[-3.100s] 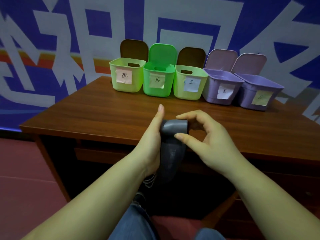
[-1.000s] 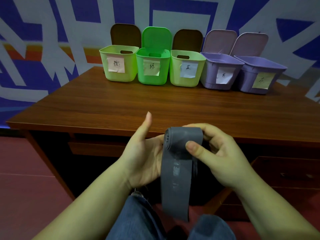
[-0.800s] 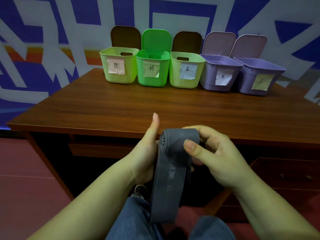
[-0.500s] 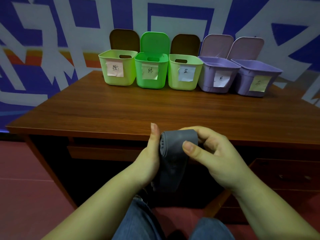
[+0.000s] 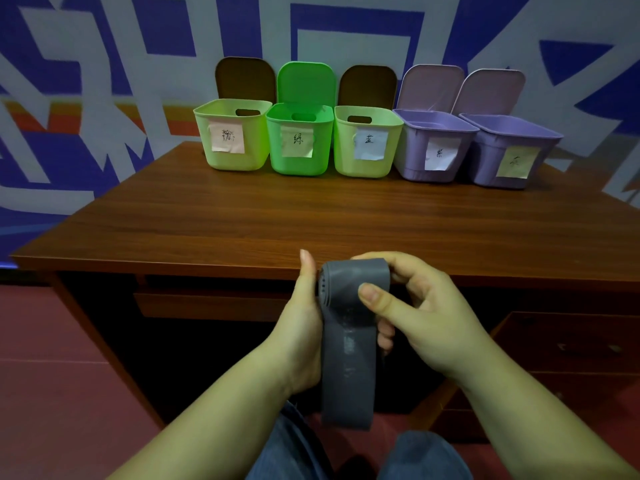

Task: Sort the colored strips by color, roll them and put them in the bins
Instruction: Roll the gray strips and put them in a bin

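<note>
A grey strip point(image 5: 348, 358) hangs in front of the desk's near edge, its top end wound into a roll and its loose tail dangling over my lap. My right hand point(image 5: 419, 313) pinches the roll between thumb and fingers. My left hand point(image 5: 303, 323) presses flat against the roll's left end, thumb pointing up. Several open bins stand in a row at the back of the desk, each with a paper label: a pale green bin point(image 5: 232, 136), a bright green bin point(image 5: 299, 147), another pale green bin point(image 5: 367, 143), a purple bin point(image 5: 433, 147) and a second purple bin point(image 5: 509, 152).
The brown wooden desk point(image 5: 311, 220) stretches between my hands and the bins. A drawer unit point(image 5: 568, 358) sits under its right side. Behind the bins is a blue and white patterned wall. My knees in jeans show at the bottom.
Over the last second the hanging tail swung and varied in visible length while both hands stayed on the roll. The view shifted slightly.
</note>
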Demonstrator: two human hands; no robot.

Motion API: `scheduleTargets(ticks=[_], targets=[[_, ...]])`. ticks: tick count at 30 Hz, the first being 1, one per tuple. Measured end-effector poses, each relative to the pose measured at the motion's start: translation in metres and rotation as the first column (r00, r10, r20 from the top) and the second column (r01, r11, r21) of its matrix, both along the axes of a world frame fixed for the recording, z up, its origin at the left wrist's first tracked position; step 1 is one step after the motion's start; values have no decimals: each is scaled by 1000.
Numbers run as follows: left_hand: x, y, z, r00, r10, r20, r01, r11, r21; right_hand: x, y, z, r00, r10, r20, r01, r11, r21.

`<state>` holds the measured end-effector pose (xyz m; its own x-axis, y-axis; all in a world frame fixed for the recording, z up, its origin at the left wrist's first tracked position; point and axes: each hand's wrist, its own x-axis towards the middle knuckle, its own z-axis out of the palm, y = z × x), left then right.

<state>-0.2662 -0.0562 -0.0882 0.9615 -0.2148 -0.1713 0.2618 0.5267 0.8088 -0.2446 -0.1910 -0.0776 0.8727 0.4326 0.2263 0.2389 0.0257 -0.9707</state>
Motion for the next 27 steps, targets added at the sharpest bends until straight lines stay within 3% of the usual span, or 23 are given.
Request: scheduleTargets(ticks=[6,8,10,13,18,21,23,27], targets=[[7,-2,-3,965,221,140,-251,934,255,3,-3,0,994,-20,109,25,999,-43],[9,0,-1,977,156,146,-188,952,240,5,-4,1,995,-9,96,12,1000,-27],[10,5,4,993,2,121,-24,983,179,6,-4,4,997,24,77,-24,1000,-5],[12,15,7,966,-230,114,205,958,200,11,-4,9,998,65,-18,-64,997,35],[20,18,5,953,-276,124,236,934,269,24,-4,23,972,122,-199,-127,992,-10],[24,17,9,931,-324,167,291,936,195,30,-5,39,925,168,-341,-172,985,18],[27,14,12,925,-340,172,335,941,56,33,-5,51,892,200,-406,-204,978,34],[31,14,18,843,-467,267,516,842,-159,36,-3,68,835,243,-493,-279,960,1]])
